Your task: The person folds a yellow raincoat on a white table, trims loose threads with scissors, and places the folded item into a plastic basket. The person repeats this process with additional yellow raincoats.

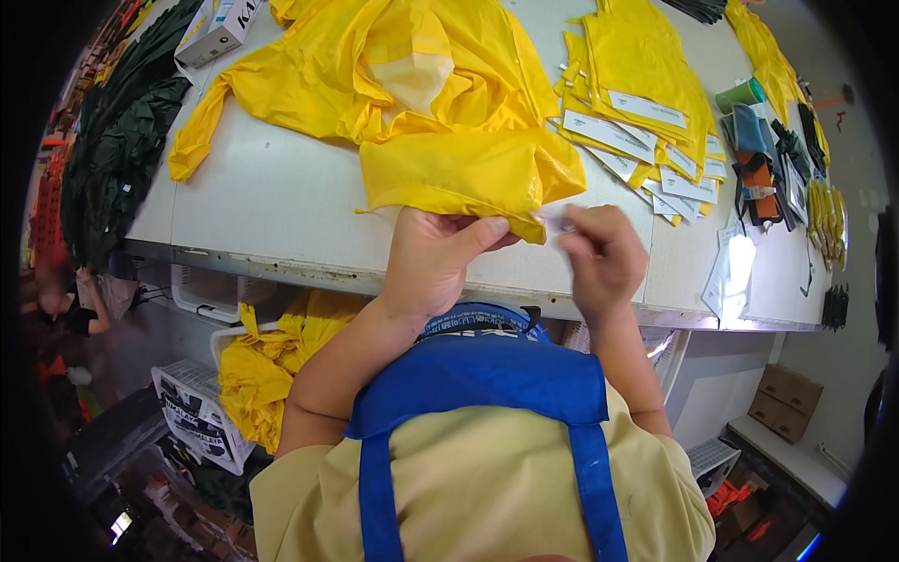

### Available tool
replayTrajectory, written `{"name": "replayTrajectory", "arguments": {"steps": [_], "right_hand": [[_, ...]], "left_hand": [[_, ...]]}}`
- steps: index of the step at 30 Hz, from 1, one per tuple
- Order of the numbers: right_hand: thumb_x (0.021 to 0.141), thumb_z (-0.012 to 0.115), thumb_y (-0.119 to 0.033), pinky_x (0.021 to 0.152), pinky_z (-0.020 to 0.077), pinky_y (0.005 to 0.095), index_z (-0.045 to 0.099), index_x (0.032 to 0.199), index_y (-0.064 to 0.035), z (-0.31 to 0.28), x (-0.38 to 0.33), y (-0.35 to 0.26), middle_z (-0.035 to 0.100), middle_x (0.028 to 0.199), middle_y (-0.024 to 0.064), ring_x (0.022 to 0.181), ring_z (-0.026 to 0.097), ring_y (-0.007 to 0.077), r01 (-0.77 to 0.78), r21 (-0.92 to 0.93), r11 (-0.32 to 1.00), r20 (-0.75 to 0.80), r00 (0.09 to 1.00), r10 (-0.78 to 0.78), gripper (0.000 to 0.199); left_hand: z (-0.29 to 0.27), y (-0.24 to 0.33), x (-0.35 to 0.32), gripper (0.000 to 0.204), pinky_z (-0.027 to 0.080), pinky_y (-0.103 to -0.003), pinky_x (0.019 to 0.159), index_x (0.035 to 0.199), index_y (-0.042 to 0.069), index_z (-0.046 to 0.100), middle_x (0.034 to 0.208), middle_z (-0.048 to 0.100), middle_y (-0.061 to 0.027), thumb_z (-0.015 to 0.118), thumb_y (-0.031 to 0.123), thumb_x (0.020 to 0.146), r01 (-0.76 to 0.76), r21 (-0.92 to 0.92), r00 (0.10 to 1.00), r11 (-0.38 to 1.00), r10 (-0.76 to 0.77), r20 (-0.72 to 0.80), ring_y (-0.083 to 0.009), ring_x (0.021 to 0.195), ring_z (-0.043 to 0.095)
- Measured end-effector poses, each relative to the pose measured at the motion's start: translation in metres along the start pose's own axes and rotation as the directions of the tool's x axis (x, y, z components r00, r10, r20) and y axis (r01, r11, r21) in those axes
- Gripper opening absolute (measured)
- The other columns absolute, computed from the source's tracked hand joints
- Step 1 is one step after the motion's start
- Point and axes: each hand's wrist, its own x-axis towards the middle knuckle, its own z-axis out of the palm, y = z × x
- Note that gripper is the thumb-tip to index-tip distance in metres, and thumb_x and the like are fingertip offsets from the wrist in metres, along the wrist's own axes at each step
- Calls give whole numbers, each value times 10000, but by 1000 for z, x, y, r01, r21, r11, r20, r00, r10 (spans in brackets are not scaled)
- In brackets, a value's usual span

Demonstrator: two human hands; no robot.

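A yellow raincoat lies spread over the white table, one sleeve reaching out to the left and its pale lining showing in the middle. My left hand grips its near hem, the thumb on top and the fingers under the fabric. By the right corner of that hem, my right hand is closed in a pinch and slightly blurred. A small whitish piece shows at its fingertips, too smeared to name. Whether those fingers touch the raincoat, I cannot tell.
Flat yellow packs with white labels are piled at the right. Dark green garments hang over the table's left end, beside a white box. A green roll stands far right. Below the table, yellow garments fill a basket.
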Motion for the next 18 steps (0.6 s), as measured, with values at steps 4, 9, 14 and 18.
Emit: {"name": "replayTrajectory", "arguments": {"steps": [4,9,14,18], "right_hand": [[946,547,-145,577,344,200,586,1002,-6,-13,-45,125,499,740,-17,635,402,60,-518,243,820,-285,770,571,155],[945,546,-253,862,420,300,508,1219,-6,-36,-106,202,560,1038,57,958,525,180,-508,-695,509,-195,815,546,371],[980,439,-160,935,408,289,485,1211,-39,27,-51,72,559,1110,74,1041,525,148,-649,544,531,335,749,572,265],[957,477,-98,877,423,258,515,1168,-28,44,-32,45,584,1041,42,945,536,117,-555,730,397,302,785,541,226]], "left_hand": [[-13,-10,-3,439,491,-402,932,1233,28,499,1165,597,-81,597,-65,816,-64,-119,997,991,69,44,-225,1097,577],[-51,-49,-8,418,466,-409,952,1283,103,472,1248,560,-68,593,179,891,214,-554,973,805,-128,190,-242,1139,554],[-58,-76,-5,478,442,-392,976,1340,117,421,1307,514,-79,516,360,939,305,-393,951,868,-253,179,-240,1159,534],[-57,-73,14,490,398,-373,1017,1363,107,389,1354,455,-91,515,338,950,-217,541,975,812,151,164,-229,1221,470]]}}
